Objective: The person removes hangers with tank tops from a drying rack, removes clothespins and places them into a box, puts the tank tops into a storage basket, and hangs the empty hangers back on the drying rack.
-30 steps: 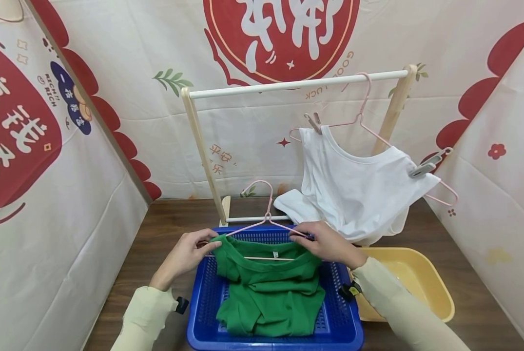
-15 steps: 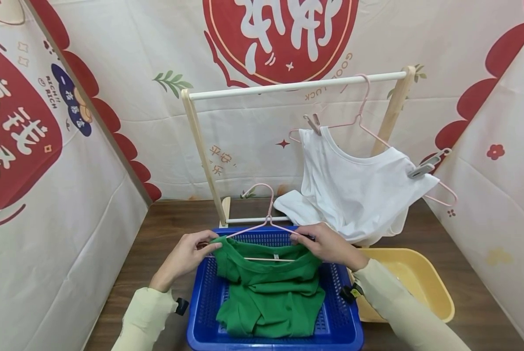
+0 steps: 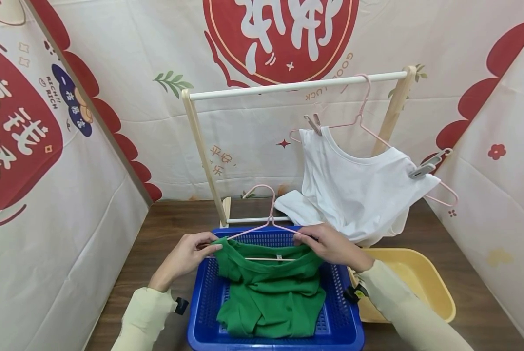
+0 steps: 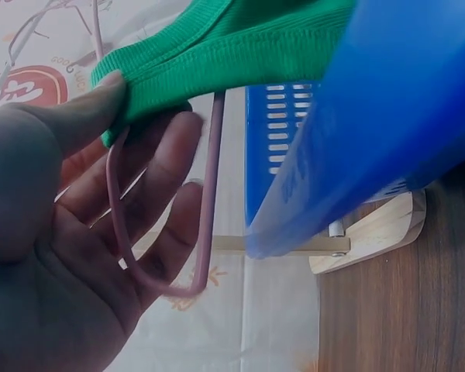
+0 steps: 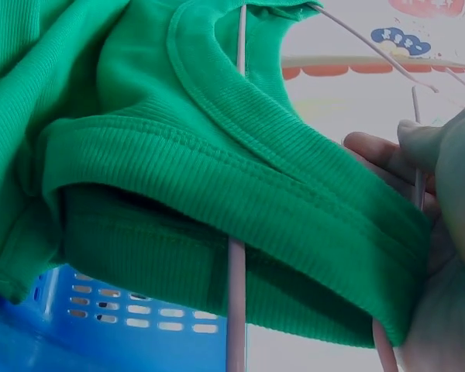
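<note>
A green sleeveless top (image 3: 272, 302) lies partly in the blue basket (image 3: 196, 321), its neckline spread over a pink clothes hanger (image 3: 272, 214). My left hand (image 3: 184, 256) pinches one shoulder strap (image 4: 178, 70) between thumb and fingers. The rounded hanger end (image 4: 198, 271) pokes out through the armhole beside those fingers. At the other shoulder, my right hand (image 3: 329, 243) pinches the hanger's sloping arm, its thumb (image 5: 422, 143) against the wire. The strap there lies against that palm, and the hanger's lower bar (image 5: 237, 302) passes through the armhole.
Behind the basket stands a drying rack (image 3: 297, 86) with a white rail. A white top (image 3: 362, 190) hangs there on another pink hanger, with grey clothespins (image 3: 424, 169) at its shoulders. A yellow tub (image 3: 419, 278) sits to the right on the wooden table (image 3: 126, 278).
The green top's hanger has shifted slightly right, its hook a little lower in the head view. My right hand has moved slightly right along with it. The left hand keeps its hold.
</note>
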